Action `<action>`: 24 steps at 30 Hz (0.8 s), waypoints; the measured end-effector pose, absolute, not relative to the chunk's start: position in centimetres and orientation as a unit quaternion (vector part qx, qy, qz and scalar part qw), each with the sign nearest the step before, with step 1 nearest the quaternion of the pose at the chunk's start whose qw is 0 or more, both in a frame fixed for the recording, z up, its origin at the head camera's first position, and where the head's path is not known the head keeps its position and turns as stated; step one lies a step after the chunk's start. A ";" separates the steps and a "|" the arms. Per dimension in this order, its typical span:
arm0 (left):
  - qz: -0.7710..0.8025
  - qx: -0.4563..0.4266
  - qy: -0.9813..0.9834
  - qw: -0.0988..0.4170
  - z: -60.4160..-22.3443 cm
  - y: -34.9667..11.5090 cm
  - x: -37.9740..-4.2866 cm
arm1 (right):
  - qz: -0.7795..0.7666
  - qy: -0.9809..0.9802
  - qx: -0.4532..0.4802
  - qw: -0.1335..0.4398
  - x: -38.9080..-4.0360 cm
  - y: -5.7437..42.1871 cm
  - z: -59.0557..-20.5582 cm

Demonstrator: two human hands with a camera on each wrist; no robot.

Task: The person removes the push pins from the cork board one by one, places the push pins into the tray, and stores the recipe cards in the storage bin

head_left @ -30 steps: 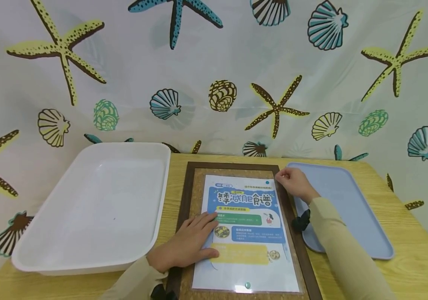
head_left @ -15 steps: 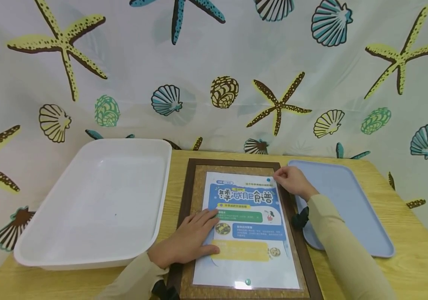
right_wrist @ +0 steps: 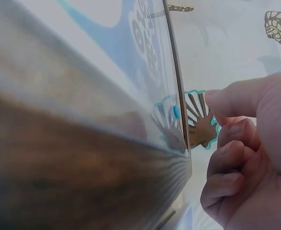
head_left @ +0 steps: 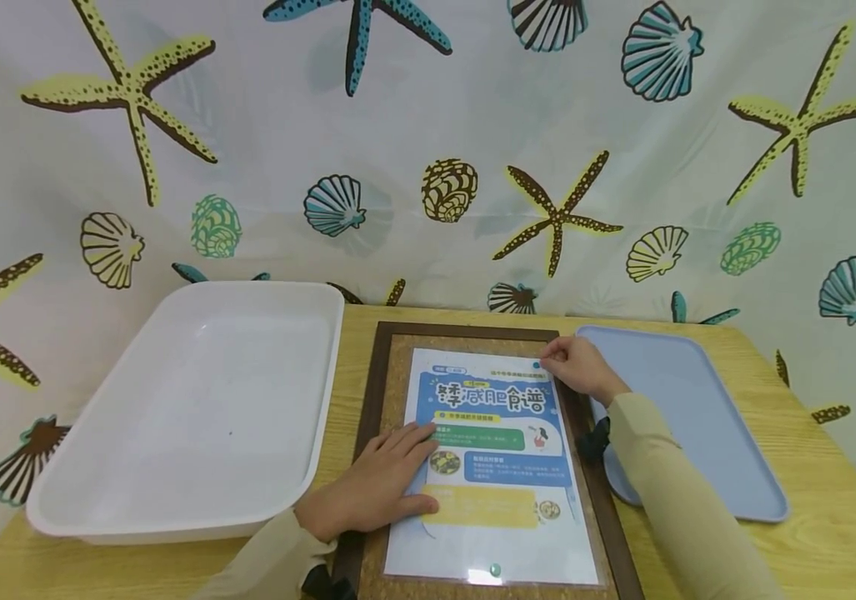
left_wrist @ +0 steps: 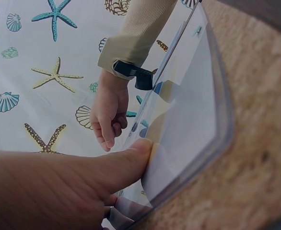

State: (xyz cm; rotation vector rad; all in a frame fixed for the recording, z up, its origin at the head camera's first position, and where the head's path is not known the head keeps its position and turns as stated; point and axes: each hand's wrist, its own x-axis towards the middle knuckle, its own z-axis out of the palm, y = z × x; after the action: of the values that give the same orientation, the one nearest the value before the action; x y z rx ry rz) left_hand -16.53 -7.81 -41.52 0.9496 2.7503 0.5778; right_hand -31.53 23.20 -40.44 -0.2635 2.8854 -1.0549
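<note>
A printed sheet (head_left: 498, 550) in a clear cover lies on a brown-framed cork board (head_left: 396, 379). My left hand (head_left: 378, 483) rests on the sheet's left side with its fingers spread. In the left wrist view, its thumb (left_wrist: 131, 160) presses on the clear cover. My right hand (head_left: 581, 367) is at the board's upper right corner, thumb and index fingertips together and the other fingers curled. Beside those fingertips sits a blue pushpin (head_left: 536, 365) in the sheet's corner; the right wrist view shows the blue pin (right_wrist: 176, 112) apart from them. A green pushpin (head_left: 495, 571) is at the bottom edge.
On the left a large white tub (head_left: 210, 417) stands close to the board. A light blue tray (head_left: 698, 425) lies on the right, partly under my right forearm. The wooden table (head_left: 825, 467) ends at a hanging cloth (head_left: 405, 267) printed with shells and starfish.
My right hand has moved a little left and down, from the frame's corner to beside the blue pushpin. My left hand stays in place on the sheet.
</note>
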 end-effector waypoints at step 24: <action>0.197 0.320 0.922 0.095 -41.6 -7.9 -16.6 | -0.319 0.943 -0.059 0.077 -32.3 23.0 -40.7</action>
State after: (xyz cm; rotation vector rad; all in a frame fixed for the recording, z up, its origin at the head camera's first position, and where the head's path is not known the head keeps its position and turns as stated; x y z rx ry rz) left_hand -16.63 -7.86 -41.60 0.9493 2.7332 0.5848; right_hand -32.25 23.01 -40.71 -0.1779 2.8256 -0.9563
